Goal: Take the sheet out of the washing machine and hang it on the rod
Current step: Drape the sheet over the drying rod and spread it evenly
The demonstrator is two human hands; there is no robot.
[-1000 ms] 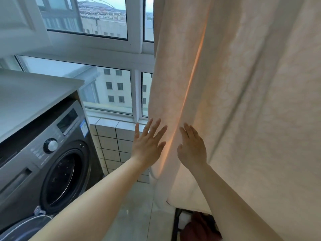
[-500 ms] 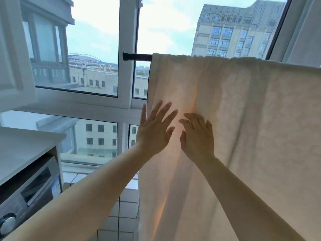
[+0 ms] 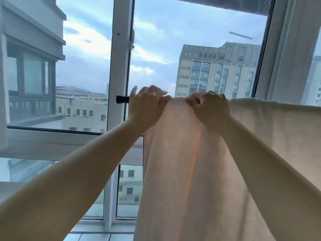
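Cream sheet draped over dark rod by window; left hand and right hand curled, gripping fabric at the top. Risk: uneven tugging sliding sheet off

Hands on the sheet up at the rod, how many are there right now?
2. The left hand grips the sheet at its left top edge, next to the bare black end of the rod. The right hand grips the fold just to its right, on the rod line.
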